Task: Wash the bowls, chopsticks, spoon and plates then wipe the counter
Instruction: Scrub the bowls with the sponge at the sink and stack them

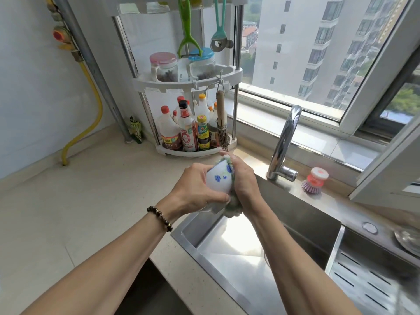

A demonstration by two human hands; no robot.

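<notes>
Forearms: both reach in from the bottom edge toward the sink; the left wrist wears a dark bead bracelet [160,218].
Sink [231,258]: stainless basin below and in front of the hands, with a slotted rack at its right side; no water shows running from the faucet [285,144].
Left hand [195,187]: fingers and thumb curled round the outside wall of the bowl, gripping it from the left.
Bowl [219,178]: white with blue flower print, held in the air above the sink's far left corner, tipped on its side; foot toward the left hand, mouth toward the right hand.
Right hand [244,183]: fingers curled on the cloth, pressing it against the bowl's rim; how far the fingers go inside is hidden.
Cloth [233,204]: greenish dishcloth, bunched, showing above the rim and hanging below the hands.
Governing relation: the bowl's open mouth faces right, straight at the cloth hand, so the right hand is the nearer one for scrubbing while the left steadies and could turn the bowl.
Step judged: scrubbing a bowl; rinse, other dishes and counter wiping apparently not yet done.
Counter [79,201]: pale stone to the left of the sink.
Dish brush [314,180]: standing on the ledge right of the faucet, well apart from the hands.
Corner rack [193,81]: jars above, sauce bottles below, behind the hands.
</notes>
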